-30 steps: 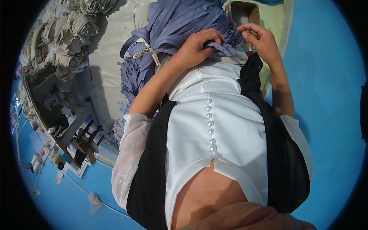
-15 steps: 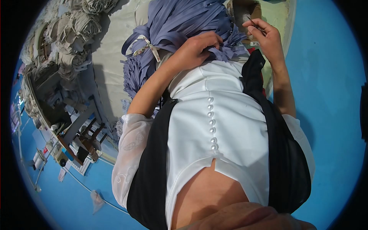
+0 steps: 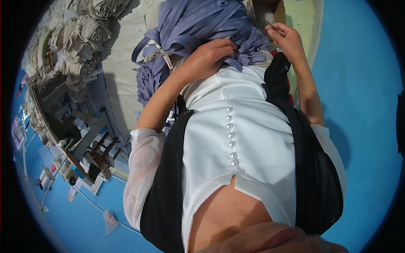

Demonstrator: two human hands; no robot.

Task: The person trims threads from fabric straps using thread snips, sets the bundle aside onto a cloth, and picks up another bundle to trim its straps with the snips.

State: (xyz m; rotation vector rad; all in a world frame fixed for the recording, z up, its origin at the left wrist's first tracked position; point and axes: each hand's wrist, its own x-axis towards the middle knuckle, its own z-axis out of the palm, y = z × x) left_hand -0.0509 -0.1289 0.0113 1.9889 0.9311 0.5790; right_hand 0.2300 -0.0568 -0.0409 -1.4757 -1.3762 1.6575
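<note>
the slate-blue fabric strips (image 3: 198,25) lie in a big bundle across my lap, their loose ends (image 3: 255,40) fanned just beyond my waist. my left hand (image 3: 209,57) rests on the near edge with its fingers curled down; i cannot tell whether the tips pinch a strip, since they are hidden. my right hand (image 3: 291,42) is apart from the bundle, thumb and fingers closed on a thin dark tool (image 3: 275,28), beside an open brown box (image 3: 279,12). a patterned tie (image 3: 168,61) is around the strips on my left. i'd judge a light, flat hold best here, enough to separate one end without creasing its neighbours, with the tool's tip angled clear of the fabric and my fingers. farther left, beige cloth bundles (image 3: 82,36) are heaped beyond the pale cover (image 3: 122,46).
</note>
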